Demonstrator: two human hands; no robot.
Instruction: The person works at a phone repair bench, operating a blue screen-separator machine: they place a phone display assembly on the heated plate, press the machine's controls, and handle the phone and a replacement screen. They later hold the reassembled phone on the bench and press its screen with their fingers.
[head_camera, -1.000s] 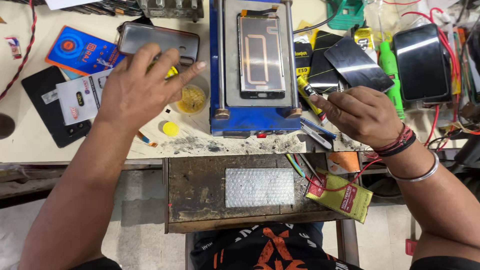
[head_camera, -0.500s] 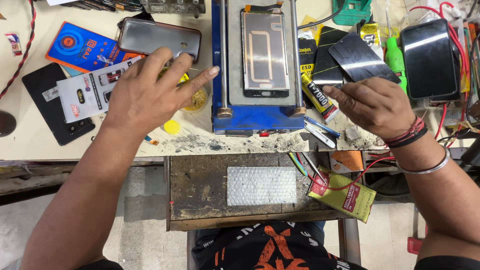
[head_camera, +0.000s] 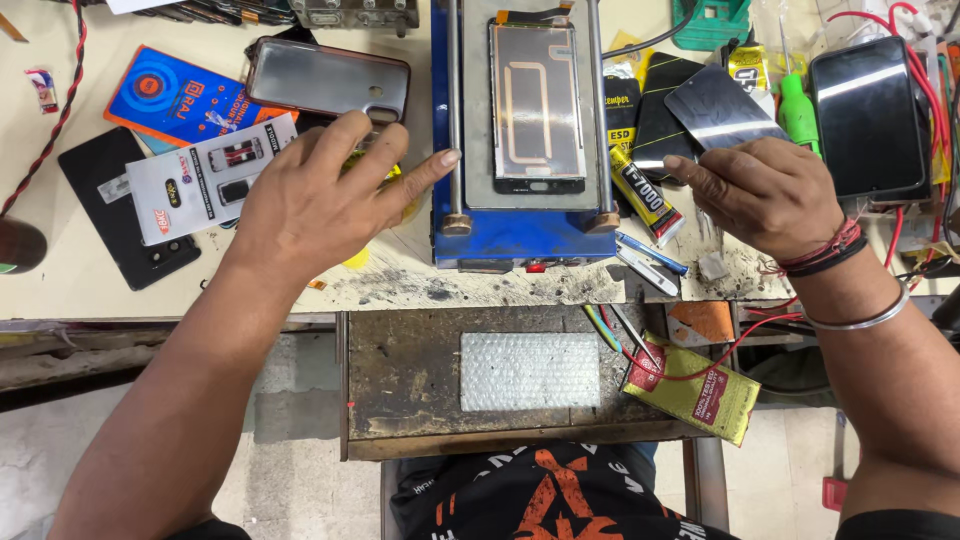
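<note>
Right hand (head_camera: 765, 190) pinches glass panel (head_camera: 722, 105); left hand (head_camera: 320, 195) spread flat on counter (head_camera: 60, 280). Thin panel could slip, crack.

Bare forearms; the right hand (head_camera: 770, 190) wears red and black wrist threads and a thin silver bangle; black shirt with orange print.

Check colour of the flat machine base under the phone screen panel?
Blue base, grey plate on top; head view shows it, beside the left hand.
</note>
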